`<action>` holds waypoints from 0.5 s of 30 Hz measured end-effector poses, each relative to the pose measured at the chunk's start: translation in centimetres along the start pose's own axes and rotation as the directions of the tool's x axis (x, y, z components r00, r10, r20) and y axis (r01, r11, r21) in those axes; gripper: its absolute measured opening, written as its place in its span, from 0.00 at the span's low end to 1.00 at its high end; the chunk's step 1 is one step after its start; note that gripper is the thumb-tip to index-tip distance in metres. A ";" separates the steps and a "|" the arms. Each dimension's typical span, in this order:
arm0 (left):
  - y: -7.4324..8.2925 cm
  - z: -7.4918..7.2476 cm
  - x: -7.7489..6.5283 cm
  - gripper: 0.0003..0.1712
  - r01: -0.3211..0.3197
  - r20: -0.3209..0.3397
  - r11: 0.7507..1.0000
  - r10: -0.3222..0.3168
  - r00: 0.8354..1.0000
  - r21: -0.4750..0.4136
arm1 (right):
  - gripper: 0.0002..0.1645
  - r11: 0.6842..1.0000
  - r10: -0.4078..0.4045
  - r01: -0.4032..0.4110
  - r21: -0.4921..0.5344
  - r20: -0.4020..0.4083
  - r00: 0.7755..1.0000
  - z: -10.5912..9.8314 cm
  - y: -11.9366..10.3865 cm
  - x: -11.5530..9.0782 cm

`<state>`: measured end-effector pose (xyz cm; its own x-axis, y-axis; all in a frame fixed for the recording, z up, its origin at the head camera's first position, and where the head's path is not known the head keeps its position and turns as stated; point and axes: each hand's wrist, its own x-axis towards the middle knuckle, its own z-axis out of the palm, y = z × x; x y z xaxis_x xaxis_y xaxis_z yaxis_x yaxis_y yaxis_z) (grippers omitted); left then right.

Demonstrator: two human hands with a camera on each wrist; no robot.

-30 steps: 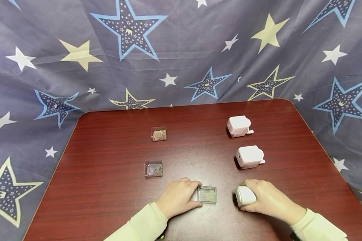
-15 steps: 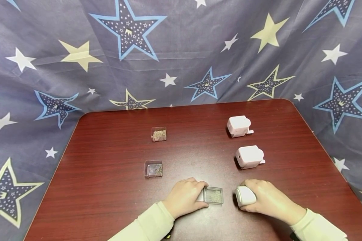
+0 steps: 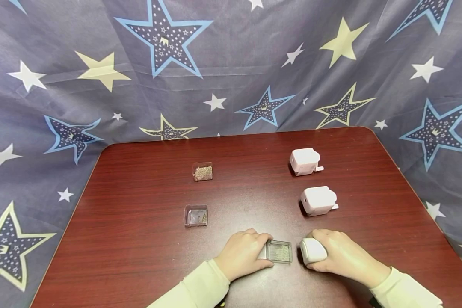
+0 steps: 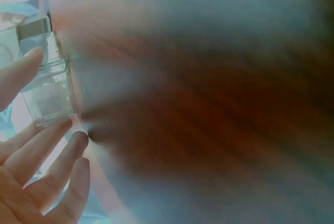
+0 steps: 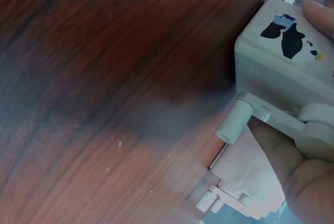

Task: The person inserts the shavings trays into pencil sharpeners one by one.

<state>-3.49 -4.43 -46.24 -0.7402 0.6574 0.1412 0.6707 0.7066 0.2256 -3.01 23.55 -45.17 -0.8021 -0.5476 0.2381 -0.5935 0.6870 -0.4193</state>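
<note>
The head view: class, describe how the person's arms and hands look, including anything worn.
A plain pale-cream cloth left sleeve and a matching right sleeve reach the wrists. The left hand and right hand wear no visible gloves. A small dark object with a yellow patch peeks from under the left sleeve, another dark object from under the right; what they are is unclear.

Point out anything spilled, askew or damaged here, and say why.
In the right wrist view, a few pale specks lie loose on the table near the white crank box that the right hand holds. They look like spilled crumbs, though too small to identify; otherwise nothing stands out.
</note>
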 end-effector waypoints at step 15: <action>0.8 0.6 1.1 0.33 -0.008 0.000 1.000 0.008 1.000 0.011 | 0.26 0.999 -0.010 0.010 0.032 -0.016 1.000 0.1 0.0 -0.1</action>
<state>-3.71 -3.00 -46.52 -0.7345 0.6633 0.1435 0.6774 0.7038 0.2140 -2.92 23.55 -45.26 -0.7973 -0.5467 0.2559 -0.5992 0.6658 -0.4446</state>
